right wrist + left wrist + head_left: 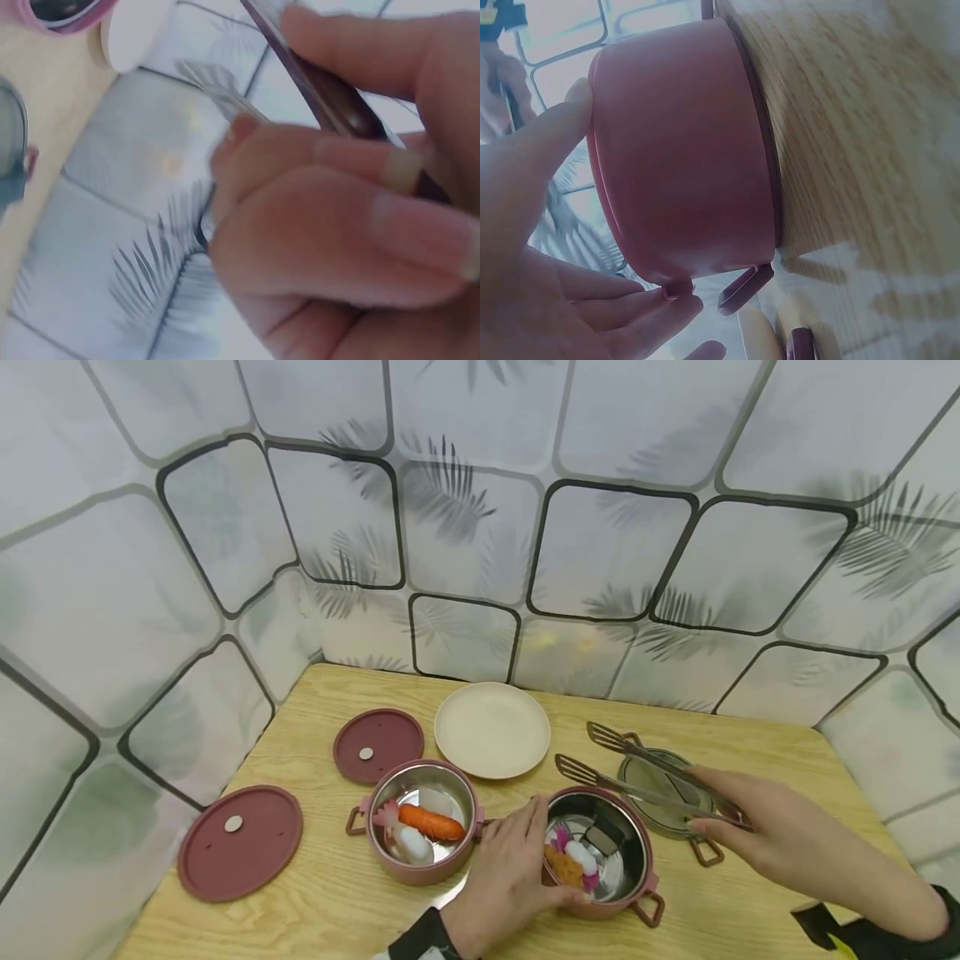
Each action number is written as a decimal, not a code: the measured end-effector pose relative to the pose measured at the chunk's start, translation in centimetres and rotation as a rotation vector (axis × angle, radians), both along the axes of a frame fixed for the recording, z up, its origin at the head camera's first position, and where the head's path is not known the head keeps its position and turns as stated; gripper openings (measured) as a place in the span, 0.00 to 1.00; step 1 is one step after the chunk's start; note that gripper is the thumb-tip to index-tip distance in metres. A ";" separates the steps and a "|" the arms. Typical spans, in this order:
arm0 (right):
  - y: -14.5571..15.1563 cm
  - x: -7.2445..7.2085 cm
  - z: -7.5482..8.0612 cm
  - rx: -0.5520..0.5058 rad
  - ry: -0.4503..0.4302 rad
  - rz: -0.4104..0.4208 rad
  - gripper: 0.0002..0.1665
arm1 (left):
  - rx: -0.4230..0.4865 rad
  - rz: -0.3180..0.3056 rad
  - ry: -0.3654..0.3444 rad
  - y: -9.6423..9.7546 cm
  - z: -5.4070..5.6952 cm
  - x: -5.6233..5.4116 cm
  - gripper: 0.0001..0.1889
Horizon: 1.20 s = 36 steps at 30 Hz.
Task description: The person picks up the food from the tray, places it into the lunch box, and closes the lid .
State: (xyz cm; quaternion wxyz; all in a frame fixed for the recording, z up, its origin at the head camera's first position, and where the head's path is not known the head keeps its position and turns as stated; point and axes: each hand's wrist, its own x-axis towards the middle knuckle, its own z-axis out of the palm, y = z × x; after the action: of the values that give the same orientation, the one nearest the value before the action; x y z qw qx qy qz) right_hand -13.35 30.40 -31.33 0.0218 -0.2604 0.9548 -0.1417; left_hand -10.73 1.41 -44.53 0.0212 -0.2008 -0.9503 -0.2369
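The step in hand seems to be lining up the tongs [637, 791] for the food pieces [581, 857] in the right pot [607, 910]. The right hand [780, 831] grips the tongs, arms spread; the left hand [510, 877] holds the pot's left side, thumb at the rim. The tongs hang near the pot's far-right rim, long axis running from near right to far left, tips leftward. The next move likely calls for swinging the tips nearer, then down.

The pots [682, 150] are dusty pink, the tongs [647, 794] dark brown, the plate [492, 731] cream. The pale wall [465, 552] bears a black-and-grey frond-and-grid pattern; the counter [330, 860] is yellow wood-grain.
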 end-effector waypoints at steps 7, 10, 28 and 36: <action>-3.6 -4.7 -0.9 -0.036 -0.142 0.015 0.35 | -0.010 0.000 0.001 0.0 -0.1 0.0 0.60; -4.8 -6.8 -2.3 -0.049 -0.179 0.052 0.35 | -0.024 -0.003 0.004 0.1 -0.2 -0.1 0.60; -7.3 -13.1 -7.9 0.049 -0.443 0.212 0.40 | -0.048 -0.006 0.047 0.1 -0.4 0.0 0.61; -8.1 -13.8 -8.7 0.012 -0.575 0.130 0.43 | -0.053 0.006 0.049 0.1 -0.4 -0.1 0.61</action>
State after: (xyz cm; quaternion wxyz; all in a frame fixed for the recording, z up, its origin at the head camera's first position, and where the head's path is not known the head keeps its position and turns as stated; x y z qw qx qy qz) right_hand -27.17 22.35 -40.02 0.3019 -0.2703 0.8916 -0.2021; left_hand -10.81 1.46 -44.96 0.0396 -0.2041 -0.9561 -0.2065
